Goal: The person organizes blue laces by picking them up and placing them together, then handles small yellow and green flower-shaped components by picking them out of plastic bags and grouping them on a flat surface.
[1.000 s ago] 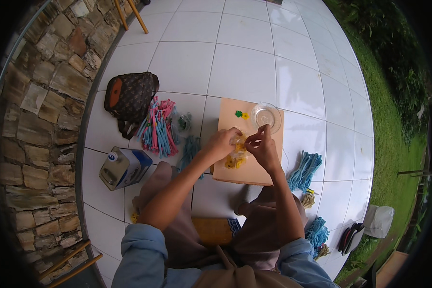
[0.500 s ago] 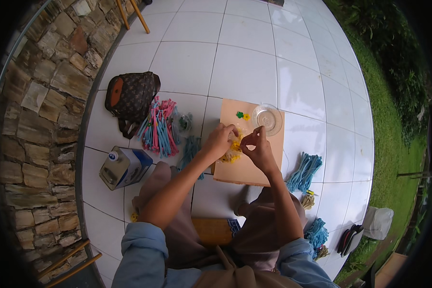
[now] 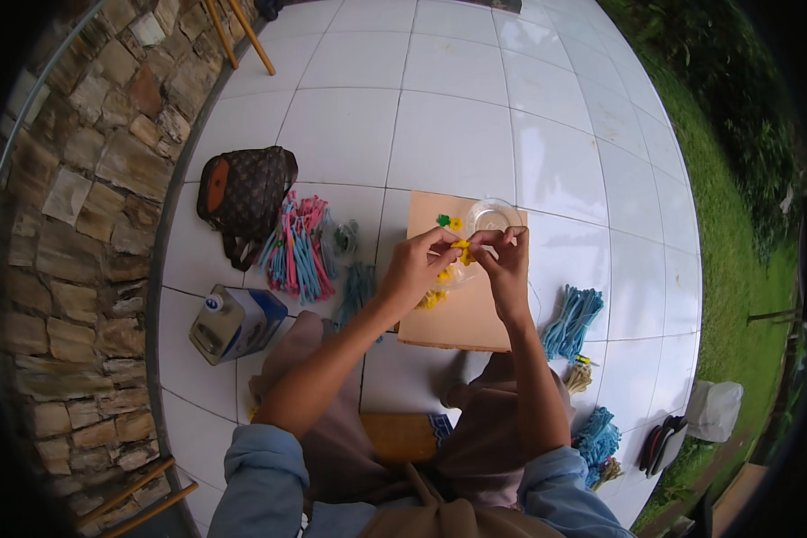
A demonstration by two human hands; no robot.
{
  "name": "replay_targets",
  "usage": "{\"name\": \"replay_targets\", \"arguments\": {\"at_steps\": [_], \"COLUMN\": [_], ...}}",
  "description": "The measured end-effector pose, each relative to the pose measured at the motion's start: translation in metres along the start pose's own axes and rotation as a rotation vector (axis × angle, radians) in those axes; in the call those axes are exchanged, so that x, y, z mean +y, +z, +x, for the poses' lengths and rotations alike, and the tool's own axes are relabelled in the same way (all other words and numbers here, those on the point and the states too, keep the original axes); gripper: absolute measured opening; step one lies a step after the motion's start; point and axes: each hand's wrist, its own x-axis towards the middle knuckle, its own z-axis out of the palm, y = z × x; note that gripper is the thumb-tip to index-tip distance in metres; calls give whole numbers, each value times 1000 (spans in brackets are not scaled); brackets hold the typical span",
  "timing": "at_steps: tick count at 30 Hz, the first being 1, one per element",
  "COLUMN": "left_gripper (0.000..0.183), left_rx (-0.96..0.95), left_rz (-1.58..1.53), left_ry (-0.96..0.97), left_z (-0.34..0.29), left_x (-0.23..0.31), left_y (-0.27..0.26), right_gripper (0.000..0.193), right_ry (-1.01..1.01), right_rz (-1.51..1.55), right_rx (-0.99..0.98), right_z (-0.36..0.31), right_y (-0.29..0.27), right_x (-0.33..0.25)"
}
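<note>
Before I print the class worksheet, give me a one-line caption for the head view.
Both hands hold small yellow pieces above a tan board, near a clear round dish.

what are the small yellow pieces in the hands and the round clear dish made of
Small yellow pieces: possibly plastic, given the bright, even colour; finish too small to judge. Round clear dish: glass or plastic; glossy, see-through, pale glints.
</note>
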Motion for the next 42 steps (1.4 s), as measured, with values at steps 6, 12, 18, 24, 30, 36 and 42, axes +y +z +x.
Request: {"name": "replay_targets", "arguments": {"at_steps": [6, 12, 18, 24, 30, 36, 42], "left_gripper": [10, 8, 13, 10, 14, 16, 26], "left_rx": [68, -39, -82, -84, -321, -246, -319], "left_rz": [-16, 51, -29, 280, -72, -189, -417], "left_ry": [-171, -149, -189, -93, -392, -402, -377], "left_z": [1, 14, 19, 23, 6, 2, 10], "left_x": [-20, -33, -35, -29, -25, -30, -21], "left_y": [12, 20, 22, 43, 76, 83, 76], "right_gripper": [39, 41, 38, 25, 30, 35, 34], "right_ry": [59, 73, -21, 17, -294, 25, -102], "right_rz": [-64, -192, -346, -813, -1207, -483, -542], "right_rx": [104, 142, 192, 248, 202, 214, 174], "right_z": [-3, -2, 0, -30, -44, -44, -41], "right_y": [-6, -23, -47, -77, -85, -72, -72], "right_x": [23, 25, 17, 65, 60, -7, -18]}}
